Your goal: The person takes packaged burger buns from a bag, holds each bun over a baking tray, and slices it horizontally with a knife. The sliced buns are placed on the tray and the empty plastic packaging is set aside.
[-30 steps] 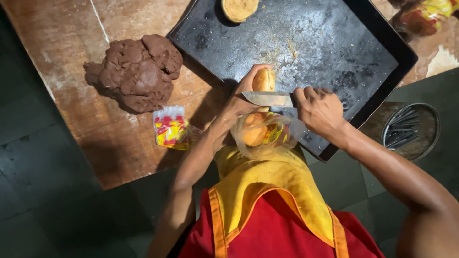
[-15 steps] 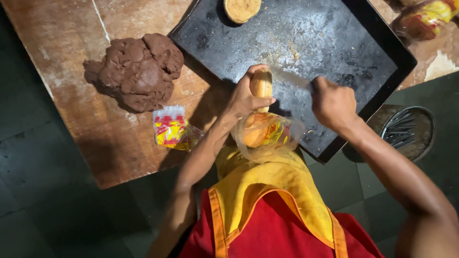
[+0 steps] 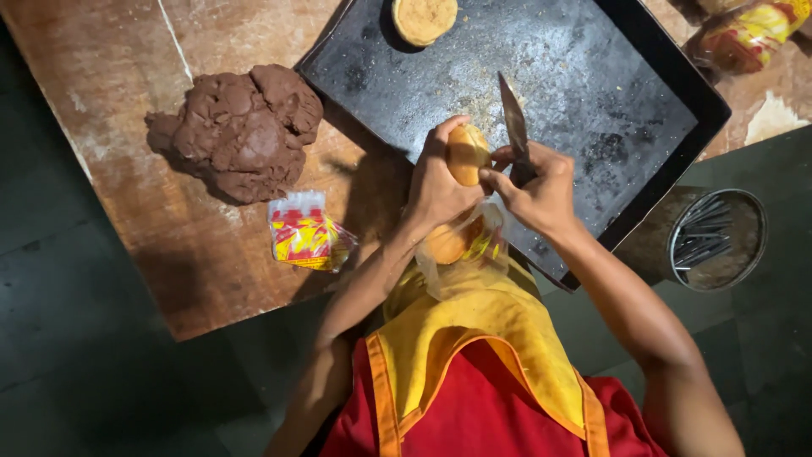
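My left hand (image 3: 436, 182) grips a small round bun (image 3: 467, 154) above the near edge of a large black griddle (image 3: 592, 101). My right hand (image 3: 541, 190) holds a knife (image 3: 512, 127) by its handle, blade pointing away, and its fingertips touch the bun. Under both hands hangs a clear plastic bag with more buns (image 3: 457, 241) in it. A half bun (image 3: 423, 19) lies cut side up at the griddle's far edge.
A big lump of dark brown dough (image 3: 241, 127) rests on the wooden table (image 3: 127, 211) to the left. A red and yellow packet (image 3: 304, 237) lies near the table's front edge. A round metal container (image 3: 719, 241) of utensils stands at right. Another packet (image 3: 753, 34) sits top right.
The knife lay flat across the bun a second ago; my right hand has since drawn it clear and turned the blade to point away, then moved back against the bun.
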